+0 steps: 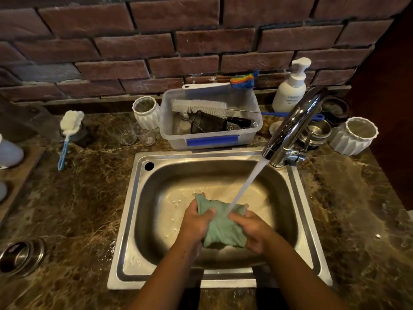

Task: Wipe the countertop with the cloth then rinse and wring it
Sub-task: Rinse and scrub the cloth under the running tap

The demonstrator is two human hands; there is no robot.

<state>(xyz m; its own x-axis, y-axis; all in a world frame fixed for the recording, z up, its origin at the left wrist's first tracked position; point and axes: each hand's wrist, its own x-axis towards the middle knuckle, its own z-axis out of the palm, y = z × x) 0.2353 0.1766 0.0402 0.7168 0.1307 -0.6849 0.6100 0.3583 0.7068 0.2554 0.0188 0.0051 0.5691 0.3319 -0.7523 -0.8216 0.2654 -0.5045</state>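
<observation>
Both hands grip the green cloth [220, 227] over the steel sink [312, 238]: left hand [196, 222] pinching its left edge, right hand [252, 229] curled round its right side, tap [295, 121] water [245, 184] striking the cloth between them.

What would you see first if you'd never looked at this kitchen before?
A stream of water pours from the shiny faucet onto a green cloth, which the left hand and right hand grip over the steel sink. Behind the sink, a clear plastic tub holds a white bottle brush.
</observation>
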